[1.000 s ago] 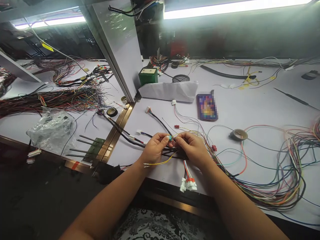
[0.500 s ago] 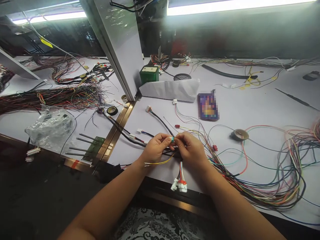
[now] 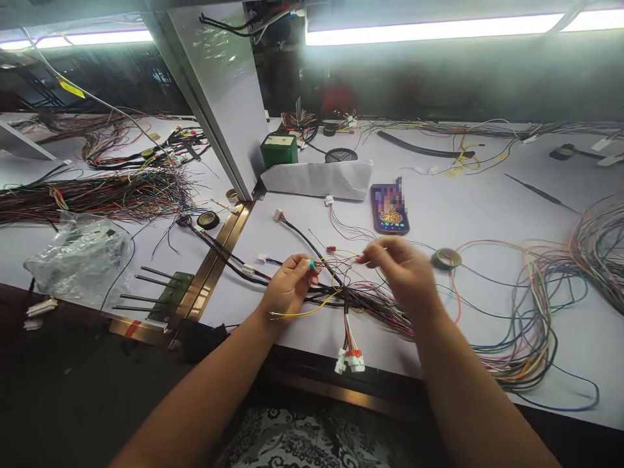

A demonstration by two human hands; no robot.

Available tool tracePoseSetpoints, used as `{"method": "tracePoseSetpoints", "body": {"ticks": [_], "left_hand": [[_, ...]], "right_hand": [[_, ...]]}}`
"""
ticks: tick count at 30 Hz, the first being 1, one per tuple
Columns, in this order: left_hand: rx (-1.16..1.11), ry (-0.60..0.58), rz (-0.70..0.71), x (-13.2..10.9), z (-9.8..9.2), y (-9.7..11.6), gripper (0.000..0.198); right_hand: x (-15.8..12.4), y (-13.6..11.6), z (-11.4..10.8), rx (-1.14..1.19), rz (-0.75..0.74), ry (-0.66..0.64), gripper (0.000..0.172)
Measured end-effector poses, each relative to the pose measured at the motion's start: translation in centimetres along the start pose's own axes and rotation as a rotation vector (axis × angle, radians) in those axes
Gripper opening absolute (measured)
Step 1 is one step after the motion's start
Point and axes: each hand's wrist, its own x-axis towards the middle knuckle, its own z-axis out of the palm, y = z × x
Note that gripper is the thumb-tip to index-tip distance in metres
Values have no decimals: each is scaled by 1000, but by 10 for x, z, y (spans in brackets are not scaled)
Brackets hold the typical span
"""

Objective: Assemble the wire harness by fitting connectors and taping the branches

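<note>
My left hand (image 3: pixel 288 286) is closed around a small teal connector (image 3: pixel 312 264), held between thumb and fingertips above the table. Thin wires run from the connector toward the black-sleeved wire harness (image 3: pixel 344 296) lying below. To the right, my right hand (image 3: pixel 402 273) is raised, its thumb and forefinger pinched on a thin wire (image 3: pixel 359 260); the other fingers are curled and slightly blurred. A yellow wire pair (image 3: pixel 302 314) passes below my left hand. Near the table's front edge hangs a white connector with an orange ring (image 3: pixel 355 361), beside a smaller white connector (image 3: pixel 340 361).
A phone (image 3: pixel 390 208) lies behind the hands. A tape roll (image 3: pixel 446 259) sits among loose wires at right. Farther back are a green box (image 3: pixel 279 149) and a folded white sheet (image 3: pixel 319 180). Metal prongs on a green plate (image 3: pixel 173 292) stand left of the brass-coloured edge strip (image 3: pixel 221 250).
My right hand has moved away from the teal connector, to the right and up, with a thin wire at its fingertips. My left hand keeps hold of the connector. The camera view has shifted slightly.
</note>
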Motion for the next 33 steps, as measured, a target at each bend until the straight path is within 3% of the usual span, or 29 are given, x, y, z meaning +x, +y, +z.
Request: {"method": "tracePoseSetpoints", "body": {"ticks": [2, 4, 6, 10, 13, 15, 16, 18, 20, 22, 23, 25, 27, 29, 30, 31, 33], "left_hand": [[-59, -27, -6, 1, -1, 1, 12], [-93, -59, -5, 1, -1, 2, 7], [-102, -70, 0, 0, -1, 3, 5], [-93, -54, 8, 0, -2, 3, 7], [-119, -19, 11, 1, -4, 1, 11], [-144, 7, 3, 2, -5, 1, 12], [-156, 17, 0, 2, -5, 0, 12], [-172, 38, 0, 3, -4, 0, 12], [-169, 49, 1, 4, -3, -1, 12], [-149, 39, 0, 4, -3, -2, 12], [-141, 28, 3, 4, -3, -2, 11], [-137, 12, 18, 4, -4, -2, 11], [-148, 19, 32, 3, -4, -3, 11], [-162, 37, 32, 3, -4, -2, 12], [-167, 42, 28, 2, -4, -2, 12], [-172, 45, 23, 2, -4, -2, 12], [-177, 48, 15, 1, -3, -1, 12]], "right_hand": [[9, 1, -23, -228, 86, -38, 19], [17, 5, -32, -560, 154, -228, 17], [23, 10, -26, -788, 180, -366, 14], [30, 13, 2, -915, 146, -409, 17], [29, 9, -2, -801, 92, -513, 17], [26, 7, -19, -534, 112, -552, 4], [24, 7, -30, -355, 137, -529, 7], [19, 11, -48, 11, 172, -367, 25], [14, 17, -57, 283, 144, -145, 32], [11, 24, -57, 284, 116, -27, 31], [11, 27, -55, 203, 126, -44, 33], [12, 28, -51, -8, 170, -166, 32], [13, 24, -52, -199, 204, -372, 22], [11, 15, -62, -293, 204, -530, 16], [10, 11, -70, -274, 196, -538, 16], [8, 7, -78, -182, 175, -479, 17], [4, 4, -90, 154, 89, -205, 15]]}}
